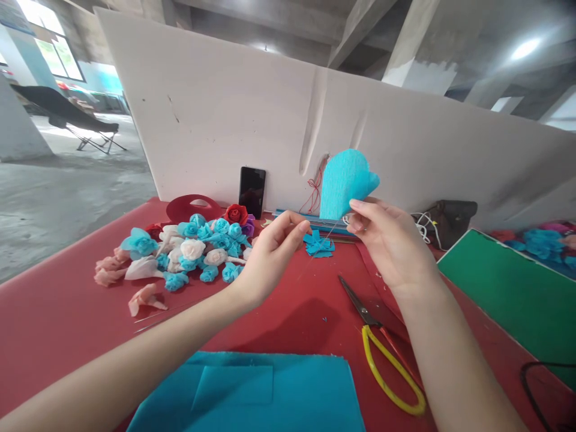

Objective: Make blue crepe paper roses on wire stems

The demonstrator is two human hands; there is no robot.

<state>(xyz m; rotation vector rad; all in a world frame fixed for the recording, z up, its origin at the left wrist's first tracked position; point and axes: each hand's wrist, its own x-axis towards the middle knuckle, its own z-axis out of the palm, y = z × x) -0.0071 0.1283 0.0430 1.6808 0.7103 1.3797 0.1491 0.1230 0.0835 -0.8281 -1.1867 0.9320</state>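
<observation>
My right hand (387, 240) pinches a bright blue crepe-paper petal (344, 183) by its lower right side, holding it upright above the table. My left hand (279, 249) is closed, thumb against fingertips, to the left of the petal. A fine thread (321, 240) seems to run between the two hands; what sits inside the left pinch is too small to see surely. Below and between the hands lie small blue paper pieces (320, 245). Scissors (382, 354) with yellow handles rest on the table near my right forearm, their blades pointing away.
Blue, white and pink paper flowers (193, 249) are heaped at left, beside a red rose (236, 214). A phone (252, 189) leans on the white panel (225, 114). Folded blue paper (252, 390) lies in front, a green board (513, 294) at right, a dark pouch (454, 219) behind.
</observation>
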